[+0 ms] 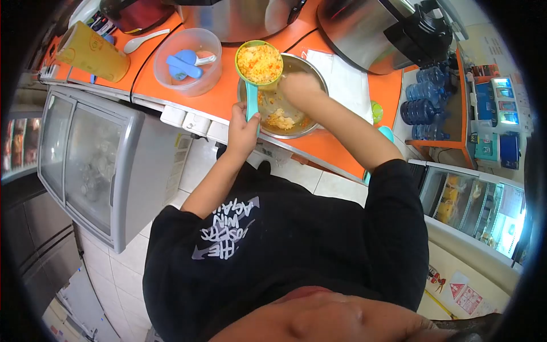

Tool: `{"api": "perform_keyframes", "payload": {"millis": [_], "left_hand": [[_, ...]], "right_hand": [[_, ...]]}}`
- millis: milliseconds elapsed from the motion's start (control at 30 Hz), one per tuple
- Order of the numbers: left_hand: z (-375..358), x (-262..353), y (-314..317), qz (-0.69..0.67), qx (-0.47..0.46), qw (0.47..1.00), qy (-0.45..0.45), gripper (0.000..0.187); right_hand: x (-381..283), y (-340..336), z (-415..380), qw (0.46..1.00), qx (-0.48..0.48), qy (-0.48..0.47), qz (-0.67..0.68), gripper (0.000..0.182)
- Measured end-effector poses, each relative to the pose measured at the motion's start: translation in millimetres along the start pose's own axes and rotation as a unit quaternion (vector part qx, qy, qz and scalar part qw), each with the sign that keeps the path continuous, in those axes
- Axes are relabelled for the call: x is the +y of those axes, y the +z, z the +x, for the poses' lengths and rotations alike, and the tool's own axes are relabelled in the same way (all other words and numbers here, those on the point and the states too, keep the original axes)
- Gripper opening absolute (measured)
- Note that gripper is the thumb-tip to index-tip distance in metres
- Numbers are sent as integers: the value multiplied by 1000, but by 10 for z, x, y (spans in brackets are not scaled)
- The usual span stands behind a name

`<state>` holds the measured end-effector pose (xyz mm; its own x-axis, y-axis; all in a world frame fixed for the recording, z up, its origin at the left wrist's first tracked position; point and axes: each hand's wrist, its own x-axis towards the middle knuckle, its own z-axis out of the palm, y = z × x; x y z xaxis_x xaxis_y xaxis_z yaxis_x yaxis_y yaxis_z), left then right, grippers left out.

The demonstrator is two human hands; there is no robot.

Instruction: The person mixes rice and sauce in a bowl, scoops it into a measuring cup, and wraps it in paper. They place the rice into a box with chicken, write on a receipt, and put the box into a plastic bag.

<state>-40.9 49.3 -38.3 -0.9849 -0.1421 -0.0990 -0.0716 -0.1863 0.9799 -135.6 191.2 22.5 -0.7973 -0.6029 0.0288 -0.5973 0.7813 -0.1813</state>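
Observation:
My left hand (pixel 243 131) is closed round the teal handle of a scoop (pixel 252 104). Its round green cup is heaped with yellow-orange rice (pixel 260 61) and hangs over the left side of a steel bowl (pixel 322 82). More rice lies scattered in the bowl, with a pale clump (pixel 281 119) near its front. My right hand (pixel 300 90) is over the bowl, just right of the scoop's cup. Its fingers look curled in, slightly blurred, and whatever they may hold is hidden.
Left of the bowl stands a clear plastic tub (pixel 188 86) with blue-handled utensils. A white spoon (pixel 146 40) and a yellow container (pixel 94 53) lie farther left. Large steel pots (pixel 364 40) line the back. White paper (pixel 345 85) lies right of the bowl on the orange counter (pixel 385 91).

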Motion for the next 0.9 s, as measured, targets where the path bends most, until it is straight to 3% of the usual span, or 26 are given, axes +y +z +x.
{"api": "perform_keyframes", "payload": {"millis": [33, 67, 100, 133, 167, 200, 233, 267, 333, 367, 400, 467, 533, 667, 733, 767, 900], "left_hand": [[23, -46, -34, 28, 2, 1000, 8, 28], [29, -85, -59, 54, 8, 998, 11, 27], [10, -47, -62, 48, 14, 999, 5, 27], [-13, 46, -58, 28, 13, 999, -19, 27], [-36, 88, -56, 9, 7, 999, -42, 27], [-60, 62, -58, 7, 6, 999, -46, 27], [-64, 38, -60, -5, 6, 999, -49, 28], [-58, 27, -48, -19, 8, 999, -51, 28], [-68, 89, -40, -22, -2, 998, -53, 28], [-76, 102, -55, -20, -13, 998, -63, 28], [-73, 80, -58, -21, -11, 997, -69, 28], [-57, 44, -51, -3, 0, 1000, 5, 29], [-61, 35, -35, -21, -7, 1000, -13, 29], [-66, -77, -15, -41, -41, 997, -46, 30], [-69, -8, 23, -37, -39, 997, -47, 30], [-81, 1, 35, -38, -33, 997, -50, 29], [-26, -186, 52, -62, -8, 998, -21, 28]], "right_hand": [[-58, 4, 58, 951, -253, -64, -165, 12], [-68, -40, 0, 950, -255, -67, -168, 12], [-56, -83, -115, 983, 10, -165, -83, 13], [-87, -147, -215, 930, 272, -246, 15, 13], [-245, -512, -205, 960, 171, -216, -49, 15], [-176, -459, -164, 961, 166, -214, -49, 15], [-24, -358, -54, 978, 83, -159, 109, 16], [118, -252, 23, 960, -1, -98, 261, 18], [202, -90, 6, 967, -36, -101, 231, 19], [109, -69, -94, 976, -184, -99, 53, 19], [16, -57, -210, 932, -326, -94, -126, 18], [-111, -341, -309, 934, -326, -115, -87, 18], [-330, -854, -149, 981, -162, 13, 103, 19], [54, -444, 30, 992, -120, -41, -2, 17], [-32, -264, 45, 928, -344, 14, -146, 14], [-71, -223, -41, 915, -374, 81, -130, 14], [20, -249, -154, 924, -364, 46, -102, 15]]}}
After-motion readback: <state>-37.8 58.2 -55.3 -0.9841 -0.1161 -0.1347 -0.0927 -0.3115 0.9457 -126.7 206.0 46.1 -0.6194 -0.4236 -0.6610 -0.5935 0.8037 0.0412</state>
